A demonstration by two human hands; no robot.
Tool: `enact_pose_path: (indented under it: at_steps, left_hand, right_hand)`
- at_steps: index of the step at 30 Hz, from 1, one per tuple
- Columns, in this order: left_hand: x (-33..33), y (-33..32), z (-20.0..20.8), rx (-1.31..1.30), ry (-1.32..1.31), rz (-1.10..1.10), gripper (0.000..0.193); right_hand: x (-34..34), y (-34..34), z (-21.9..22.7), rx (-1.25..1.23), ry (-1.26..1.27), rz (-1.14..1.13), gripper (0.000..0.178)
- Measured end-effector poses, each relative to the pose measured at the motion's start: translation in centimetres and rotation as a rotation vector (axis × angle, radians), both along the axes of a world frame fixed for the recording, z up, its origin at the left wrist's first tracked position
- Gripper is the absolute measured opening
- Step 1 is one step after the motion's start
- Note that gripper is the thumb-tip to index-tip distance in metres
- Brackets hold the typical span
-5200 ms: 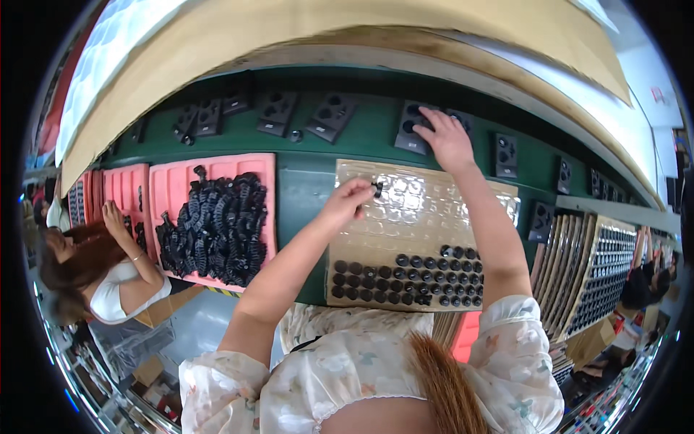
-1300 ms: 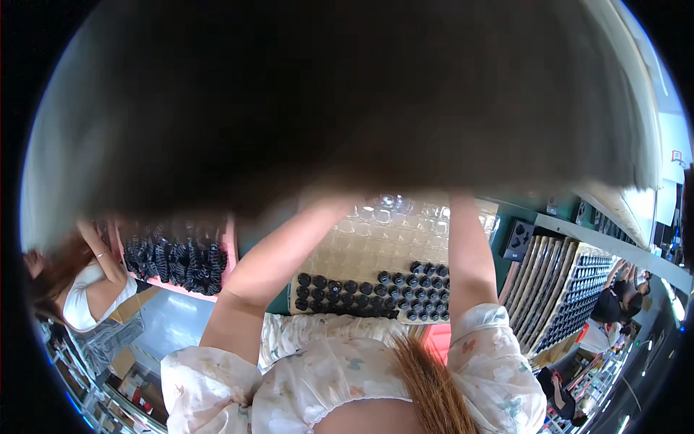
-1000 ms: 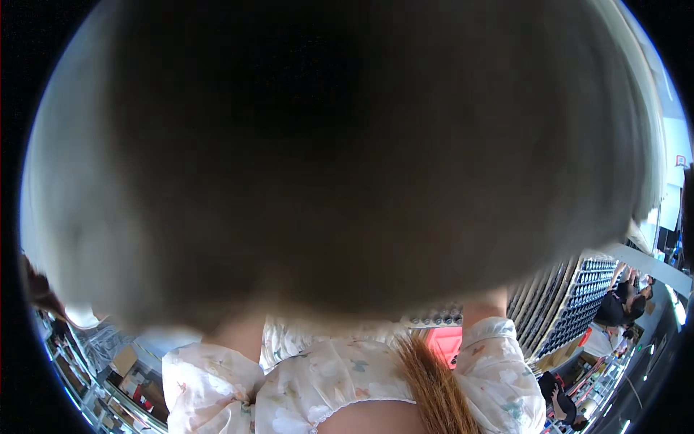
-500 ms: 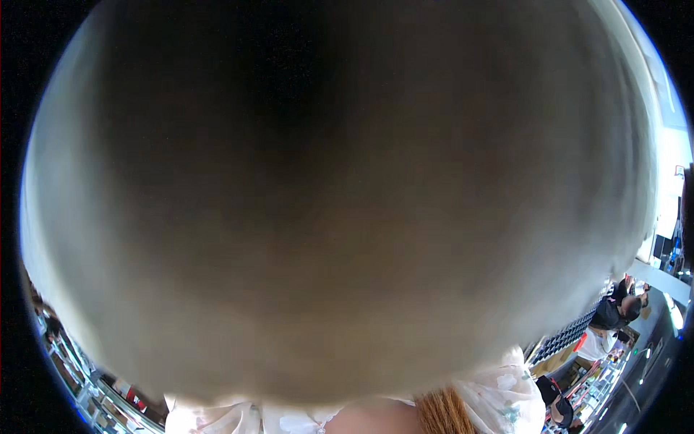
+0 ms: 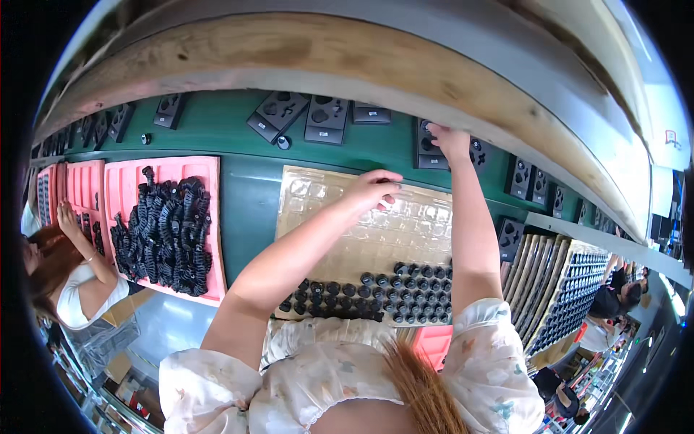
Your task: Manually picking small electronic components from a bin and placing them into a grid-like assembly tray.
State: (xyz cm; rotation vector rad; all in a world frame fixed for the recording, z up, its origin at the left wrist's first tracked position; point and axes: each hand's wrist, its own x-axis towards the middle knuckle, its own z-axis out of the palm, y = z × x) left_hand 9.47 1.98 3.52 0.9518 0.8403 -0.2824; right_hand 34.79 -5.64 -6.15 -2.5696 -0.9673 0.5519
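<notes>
Closest to you, past your floral blouse (image 5: pixel 325 376), a clear plastic tray (image 5: pixel 318 231) lies on the green counter (image 5: pixel 249 210). Its near rows are filled with round black pieces (image 5: pixel 412 295), while the farther pockets are bare. Your left hand (image 5: pixel 377 191) is over the tray's far part, fingers bent; you can't tell from here whether it grips anything. To your left, a pink tray (image 5: pixel 215 239) bears a heap of ribbed black parts (image 5: pixel 170 235); to your right stand upright filled trays (image 5: pixel 535 289). Farther off, on the dark green strip (image 5: pixel 217 126), your right hand (image 5: pixel 442 137) is at a flat black box (image 5: pixel 429 158), fingertips over its top; their grip can't be made out. Left of it are another black box (image 5: pixel 325 121) and a small loose piece (image 5: pixel 284 142).
</notes>
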Motion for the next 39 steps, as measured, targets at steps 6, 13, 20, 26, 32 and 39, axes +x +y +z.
enact_pose_path:
  at_steps: [6,13,20,26,32,39]
  left_hand:
    - [-0.5,0.3,0.8,-0.084,-0.065,0.082,0.038]
    - [-1.0,1.5,1.4,-0.102,-0.109,0.201,0.041]
    - [-0.9,1.6,1.9,-0.073,-0.103,0.182,0.043]
    - [0.5,2.5,1.5,-0.136,-0.210,0.168,0.057]
    - [1.8,3.4,1.5,-0.181,-0.245,0.157,0.072]
    - [-3.6,-2.1,-1.6,1.008,-0.209,-0.419,0.033]
  right_hand:
    - [0.5,1.4,1.4,0.252,-0.042,-0.248,0.022]
    - [-3.5,2.1,4.6,0.255,-0.251,-0.177,0.023]
    - [-3.3,1.3,2.8,-0.054,-0.515,0.112,0.085]
    - [-1.8,1.1,6.1,0.079,-0.364,0.084,0.071]
    - [-9.0,-0.8,13.7,0.281,0.534,0.362,0.037]
    - [-8.1,-3.2,10.8,0.297,0.327,0.182,0.032]
